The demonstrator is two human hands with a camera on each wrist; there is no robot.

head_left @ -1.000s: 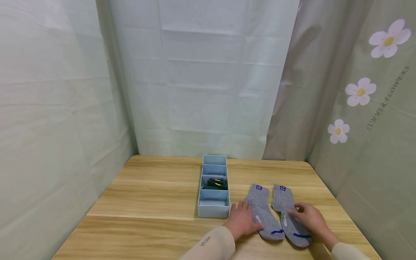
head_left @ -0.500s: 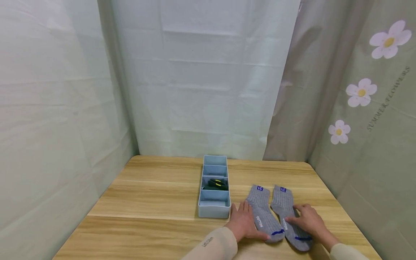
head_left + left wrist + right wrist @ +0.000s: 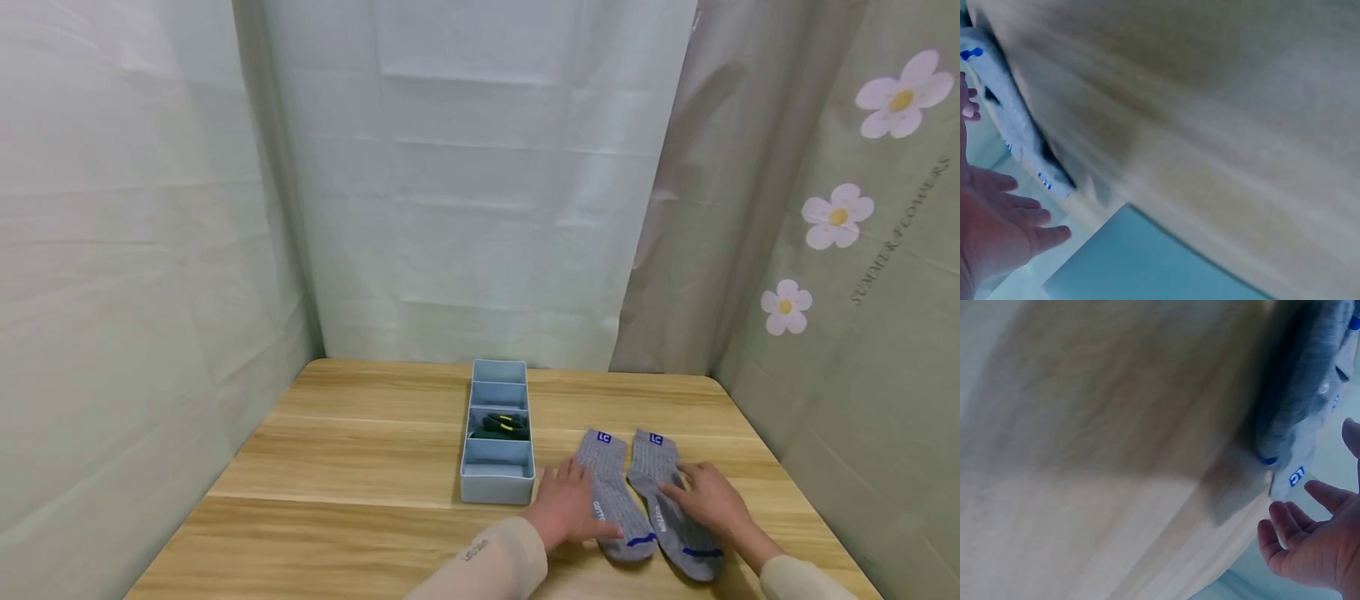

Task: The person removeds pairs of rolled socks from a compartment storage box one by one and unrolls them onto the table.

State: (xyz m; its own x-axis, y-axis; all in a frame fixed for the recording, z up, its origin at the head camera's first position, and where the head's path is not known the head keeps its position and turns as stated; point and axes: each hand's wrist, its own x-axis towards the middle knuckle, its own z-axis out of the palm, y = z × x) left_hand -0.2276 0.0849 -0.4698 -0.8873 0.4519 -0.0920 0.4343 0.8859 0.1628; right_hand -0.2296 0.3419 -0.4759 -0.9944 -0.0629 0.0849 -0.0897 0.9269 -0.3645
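Observation:
Two grey ribbed socks lie flat side by side on the table, cuffs away from me, each with a blue LC label at the cuff and a blue stripe at the toe. Over the near side of the left sock point(image 3: 611, 487) is my left hand point(image 3: 566, 504), fingers extended and spread, thumb toward the toe. My right hand point(image 3: 711, 500) hovers at the outer side of the right sock point(image 3: 660, 492), its thumb over the foot part and its fingers loosely bent. In both wrist views the palms are bare, with nothing between the fingers.
A blue four-part organizer box point(image 3: 497, 490) stands left of my left hand, with dark folded fabric with yellow marks point(image 3: 504, 425) in one compartment. The wooden table point(image 3: 337, 467) extends to the left. Pale curtains point(image 3: 465, 208) enclose the back and sides.
My left hand has lifted slightly off the left sock's edge, and its fingers have shifted a little away from me. My right hand has stayed over the right sock with small finger movements.

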